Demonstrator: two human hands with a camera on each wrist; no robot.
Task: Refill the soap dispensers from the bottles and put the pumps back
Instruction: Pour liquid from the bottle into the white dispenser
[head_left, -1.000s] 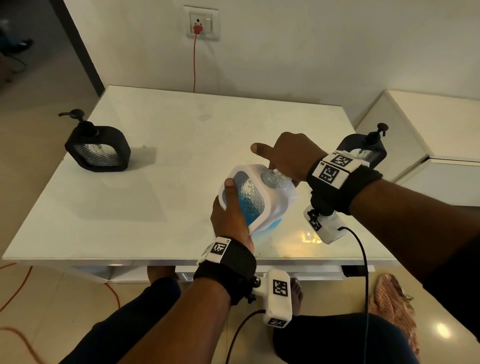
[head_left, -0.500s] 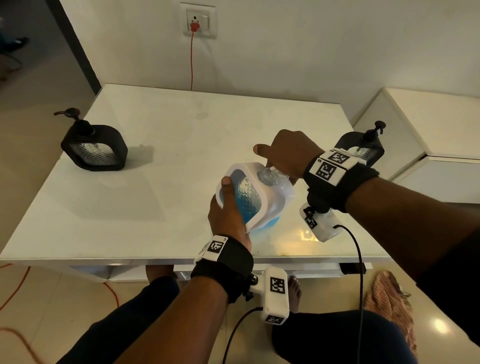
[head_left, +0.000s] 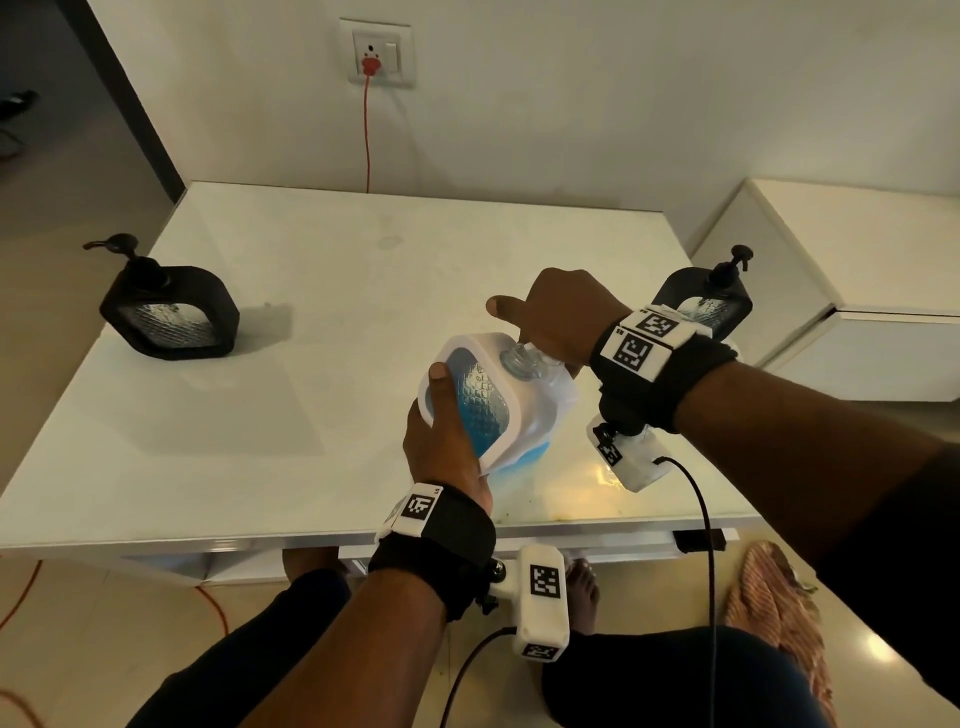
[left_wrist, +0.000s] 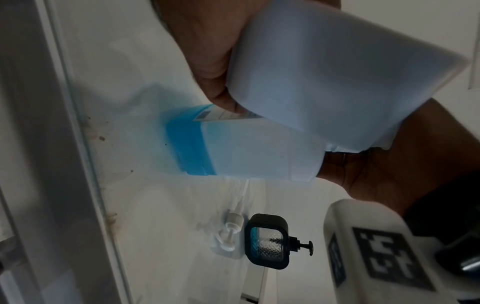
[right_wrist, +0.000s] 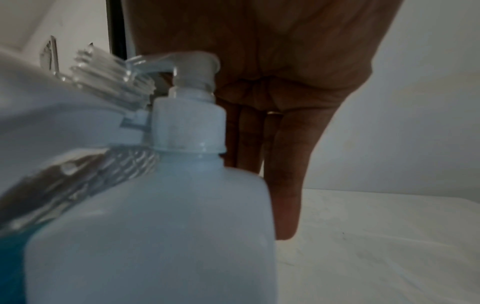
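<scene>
My left hand (head_left: 447, 431) grips a white-framed dispenser (head_left: 483, 395) holding blue soap, tilted, with its open clear neck (head_left: 514, 358) up and to the right. Behind it stands a white refill bottle (head_left: 524, 457) with blue soap at its base. My right hand (head_left: 561, 317) lies over that bottle's pump head (right_wrist: 192, 67), fingers (right_wrist: 285, 185) straight and hanging down behind it. The pump's spout points at the dispenser's threaded neck (right_wrist: 111, 76). In the left wrist view a loose white pump (left_wrist: 231, 232) lies on the table.
A black dispenser (head_left: 171, 312) with its pump on stands at the white table's (head_left: 311, 260) left edge. Another black one (head_left: 711, 301) stands at the right edge, behind my right wrist. A white cabinet (head_left: 857, 291) is to the right. A red cord (head_left: 368, 135) hangs from the wall socket.
</scene>
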